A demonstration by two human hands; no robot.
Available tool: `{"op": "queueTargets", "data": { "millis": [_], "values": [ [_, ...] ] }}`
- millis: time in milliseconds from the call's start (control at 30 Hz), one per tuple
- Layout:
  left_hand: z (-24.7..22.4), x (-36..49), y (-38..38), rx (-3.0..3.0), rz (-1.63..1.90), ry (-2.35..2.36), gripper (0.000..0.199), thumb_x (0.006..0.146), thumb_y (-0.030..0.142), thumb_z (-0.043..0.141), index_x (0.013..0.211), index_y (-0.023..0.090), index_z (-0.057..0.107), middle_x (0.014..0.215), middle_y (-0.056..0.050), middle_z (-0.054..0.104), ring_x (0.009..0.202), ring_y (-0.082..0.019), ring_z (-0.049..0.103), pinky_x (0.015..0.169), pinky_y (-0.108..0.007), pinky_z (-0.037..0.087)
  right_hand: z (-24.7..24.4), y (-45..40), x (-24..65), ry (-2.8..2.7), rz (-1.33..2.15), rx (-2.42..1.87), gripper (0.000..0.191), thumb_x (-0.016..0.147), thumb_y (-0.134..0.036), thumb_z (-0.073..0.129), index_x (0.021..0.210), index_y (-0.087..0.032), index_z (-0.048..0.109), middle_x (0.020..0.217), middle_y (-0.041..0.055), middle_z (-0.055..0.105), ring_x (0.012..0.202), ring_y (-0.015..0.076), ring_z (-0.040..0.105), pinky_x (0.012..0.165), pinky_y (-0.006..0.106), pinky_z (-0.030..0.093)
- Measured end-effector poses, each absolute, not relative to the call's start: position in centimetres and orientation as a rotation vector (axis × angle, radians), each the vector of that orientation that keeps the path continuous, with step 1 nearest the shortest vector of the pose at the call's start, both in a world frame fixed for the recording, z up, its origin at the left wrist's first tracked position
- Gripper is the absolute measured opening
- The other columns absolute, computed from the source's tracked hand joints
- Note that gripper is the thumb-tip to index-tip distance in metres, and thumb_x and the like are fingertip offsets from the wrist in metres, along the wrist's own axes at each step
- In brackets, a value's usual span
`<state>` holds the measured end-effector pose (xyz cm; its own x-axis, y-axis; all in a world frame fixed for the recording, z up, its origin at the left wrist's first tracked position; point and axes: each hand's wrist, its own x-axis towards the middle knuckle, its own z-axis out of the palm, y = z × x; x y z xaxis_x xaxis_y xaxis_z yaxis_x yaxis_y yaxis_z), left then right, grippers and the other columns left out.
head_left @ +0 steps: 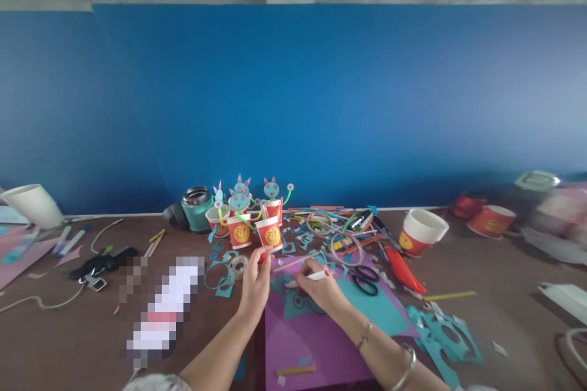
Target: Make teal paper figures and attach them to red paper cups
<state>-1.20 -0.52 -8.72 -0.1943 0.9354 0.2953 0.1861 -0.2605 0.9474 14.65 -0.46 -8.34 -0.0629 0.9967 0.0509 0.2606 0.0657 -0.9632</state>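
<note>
Teal paper (290, 303), lower centre of frame, risked skidding mid-stroke, seemingly steadied only by the right hand (323, 288), with the left hand (255, 282) just beside it; right gripped a white marker (315, 276), left closed around something small and red (263, 258).

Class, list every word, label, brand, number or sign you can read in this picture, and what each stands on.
No text reads clearly.
Two front paper cups, left cup and right cup: red mark in a yellow emblem, too small to read.
Large white-and-red cup: partial yellow emblem, unreadable.
Red cup at far right: yellow mark, blurred.
White marker in the right hand: no legible text.
</note>
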Motion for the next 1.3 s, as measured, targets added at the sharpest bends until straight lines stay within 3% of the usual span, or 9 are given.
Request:
{"op": "queueTargets", "data": {
  "millis": [367,567,733,900,1067,1300],
  "values": [
    [-9.1,-1.0,-0.4,1.45,1.467,1.294,0.03,0.082,0.042,0.05,0.095,0.017,0.062,0.08,-0.006,0.065,0.069,-0.019,0.059,0.063,-0.029,0.046,-8.1,-0.5,14.6,-1.425,1.103,-1.263,0.02,0.064,-0.022,0.061,0.048,-0.021,0.048,0.042,-0.0048,0.052,0.043,0.0115,0.046,0.043,0.022,0.03],
    [-8.9,-0.6,-0.7,1.488,1.384,1.345,0.029,0.082,0.038,0.048,0.095,0.016,0.063,0.071,-0.003,0.062,0.065,-0.018,0.056,0.062,-0.028,0.044,-6.9,-1.1,15.0,-1.287,1.06,-1.187,0.027,0.077,-0.037,0.052,0.055,-0.022,0.045,0.041,-0.0069,0.043,0.039,0.0096,0.036,0.04,0.022,0.027],
    [-8.9,-0.5,-1.2,1.645,1.277,1.345,0.027,0.083,0.036,0.047,0.097,0.02,0.065,0.083,-0.005,0.066,0.075,-0.021,0.059,0.069,-0.03,0.043,-6.1,-1.8,15.1,-1.273,1.006,-1.051,0.022,0.073,-0.034,0.062,0.06,-0.021,0.049,0.052,-0.0038,0.052,0.05,0.0116,0.045,0.048,0.022,0.036],
    [-8.6,-0.4,-1.4,1.481,1.29,1.337,0.042,0.087,0.048,0.038,0.096,0.016,0.065,0.064,-0.002,0.058,0.059,-0.017,0.052,0.057,-0.026,0.039,-6.5,-2.1,15.2,-1.276,0.961,-1.05,0.025,0.081,-0.038,0.054,0.064,-0.022,0.05,0.051,-0.0036,0.051,0.048,0.0116,0.044,0.046,0.022,0.034],
    [-8.2,-0.6,-1.5,1.3,1.311,1.182,0.052,0.086,0.055,0.035,0.092,0.014,0.067,0.064,-0.001,0.054,0.054,-0.014,0.046,0.052,-0.024,0.037,-5.5,-3.3,14.9,-1.614,0.734,-0.926,0.013,0.08,-0.028,0.054,0.07,-0.022,0.055,0.061,-0.0013,0.053,0.055,0.0139,0.048,0.053,0.025,0.039],
    [-8.5,-1.0,-2.1,1.301,1.227,1.196,0.049,0.085,0.054,0.034,0.083,0.018,0.068,0.08,-0.005,0.06,0.072,-0.018,0.054,0.066,-0.029,0.044,-5.2,-3.8,14.4,-1.91,0.475,-0.824,0.008,0.079,-0.017,0.054,0.074,-0.023,0.057,0.068,0.0025,0.06,0.063,0.0174,0.053,0.061,0.029,0.043]
  ]
}}
